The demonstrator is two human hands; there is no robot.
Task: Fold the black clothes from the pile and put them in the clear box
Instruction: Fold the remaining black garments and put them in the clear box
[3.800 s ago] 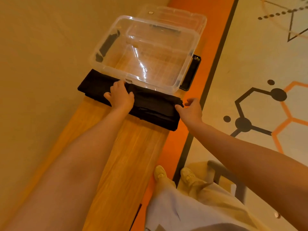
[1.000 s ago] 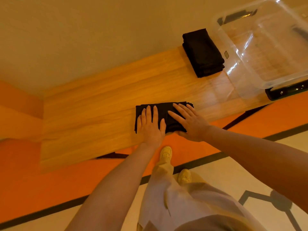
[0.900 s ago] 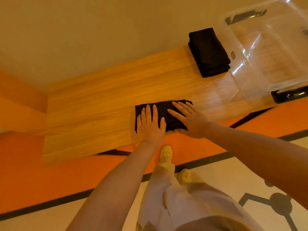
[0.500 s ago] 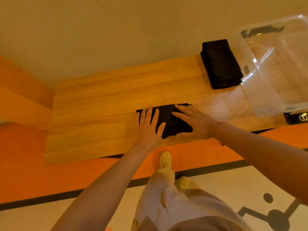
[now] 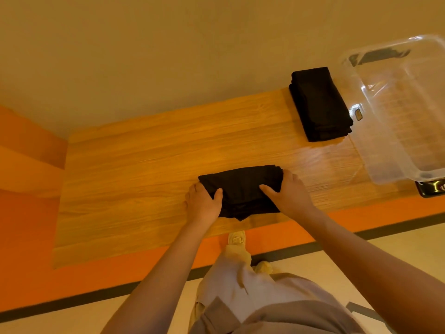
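Folded black garment (image 5: 243,189) sits near the tabletop's (image 5: 134,165) front edge; I see left hand (image 5: 202,206) and right hand (image 5: 289,196) gripping its ends. Clear box (image 5: 397,112) at the right end.

A folded garment (image 5: 243,189) lies near the front edge of the surface (image 5: 134,169), the left hand (image 5: 202,204) at its left end, the right hand (image 5: 290,195) at its right. Farther back and right, a second folded garment (image 5: 320,104) sits just left of the storage box (image 5: 395,112).
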